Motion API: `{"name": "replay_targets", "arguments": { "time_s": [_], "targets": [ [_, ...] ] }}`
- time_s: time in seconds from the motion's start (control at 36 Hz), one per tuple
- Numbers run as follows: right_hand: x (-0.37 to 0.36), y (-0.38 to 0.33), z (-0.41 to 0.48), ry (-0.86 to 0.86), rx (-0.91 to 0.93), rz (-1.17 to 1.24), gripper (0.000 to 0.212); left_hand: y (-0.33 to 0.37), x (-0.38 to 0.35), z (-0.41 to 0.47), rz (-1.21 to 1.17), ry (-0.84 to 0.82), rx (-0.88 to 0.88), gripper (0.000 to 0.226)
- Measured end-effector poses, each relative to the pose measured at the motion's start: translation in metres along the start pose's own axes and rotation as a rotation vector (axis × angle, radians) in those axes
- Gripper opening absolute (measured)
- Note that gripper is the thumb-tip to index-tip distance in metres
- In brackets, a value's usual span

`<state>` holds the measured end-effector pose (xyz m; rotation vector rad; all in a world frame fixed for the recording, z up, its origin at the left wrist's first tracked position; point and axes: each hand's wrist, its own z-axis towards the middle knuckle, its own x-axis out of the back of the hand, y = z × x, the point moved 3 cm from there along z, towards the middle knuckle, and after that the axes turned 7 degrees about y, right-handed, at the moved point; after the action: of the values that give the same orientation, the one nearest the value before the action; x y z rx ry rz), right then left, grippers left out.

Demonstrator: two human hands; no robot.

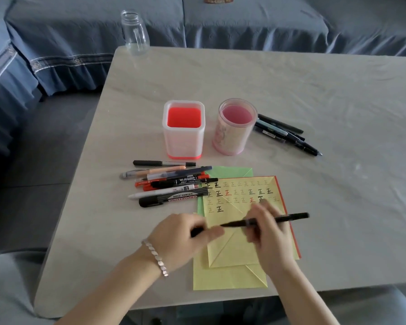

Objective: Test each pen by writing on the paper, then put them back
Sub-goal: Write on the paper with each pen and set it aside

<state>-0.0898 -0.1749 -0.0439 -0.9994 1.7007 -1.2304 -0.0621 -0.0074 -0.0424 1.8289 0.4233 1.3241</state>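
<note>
Black pen and cap held apart over the paper; blur hides whether it's uncapping or recapping.

Table (pixel 314 95) carries the yellow paper (pixel 232 249), with rows of test marks (pixel 239 192) filling its far part. The square holder (pixel 184 130) and round holder (pixel 234 127) stand beyond it with no pens showing inside. A mixed pen pile (pixel 171 186) lies at the paper's left edge, and the dark pens (pixel 286 134) lie beside the round holder. Right hand (pixel 265 233) grips the black pen (pixel 288 218) mid-barrel, nearly level above the sheet, tip toward the left hand (pixel 183 238), which pinches what is probably the cap (pixel 197 231) just off the tip. To do this well, she should keep cap and barrel on one axis, move straight with no twist, and put the next mark in the free space of the lowest row, then drop the pen on the correct pile so tested and untested don't mix.
</note>
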Motion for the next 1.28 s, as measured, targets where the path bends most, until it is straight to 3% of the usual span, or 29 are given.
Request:
{"name": "replay_targets", "arguments": {
  "time_s": [0.08,0.17,0.25,0.42,0.5,0.56,0.64,0.81,0.89,1.08,1.28],
  "targets": [
    [0.020,-0.007,0.010,0.188,0.032,-0.009,0.039,-0.016,0.017,-0.003,0.138,0.187,-0.047,0.056],
    [0.027,-0.013,0.011,0.214,0.057,-0.124,0.034,-0.026,0.018,-0.005,0.245,0.296,-0.117,0.024],
    [0.029,-0.013,0.011,0.224,0.043,-0.164,0.035,-0.035,0.006,-0.002,0.504,0.400,-0.279,0.003],
    [0.031,-0.009,0.012,0.262,0.003,-0.199,0.034,-0.044,-0.015,-0.001,0.599,0.488,-0.301,0.035],
    [0.029,-0.008,0.013,0.252,-0.010,-0.191,0.027,-0.036,-0.019,-0.005,0.555,0.572,-0.304,0.032],
    [0.026,-0.008,0.014,0.211,-0.003,-0.156,0.025,-0.023,-0.025,-0.008,0.519,0.552,-0.324,0.027],
    [0.019,-0.006,0.019,0.145,-0.012,-0.081,0.028,-0.010,-0.043,-0.011,0.546,0.388,-0.318,0.034],
    [0.004,-0.005,0.028,0.159,0.061,-0.179,0.022,-0.011,-0.065,-0.009,0.621,0.192,-0.243,0.048],
    [-0.002,-0.003,0.033,0.212,0.110,-0.219,0.022,-0.015,-0.067,-0.006,0.621,0.159,-0.207,0.049],
    [-0.011,0.017,0.042,0.358,0.157,-0.365,0.046,-0.017,-0.066,-0.004,0.610,0.157,-0.223,0.048],
    [-0.011,0.029,0.039,0.408,0.227,-0.432,0.044,-0.019,-0.067,-0.004,0.555,0.165,-0.181,0.055]
  ]
}}
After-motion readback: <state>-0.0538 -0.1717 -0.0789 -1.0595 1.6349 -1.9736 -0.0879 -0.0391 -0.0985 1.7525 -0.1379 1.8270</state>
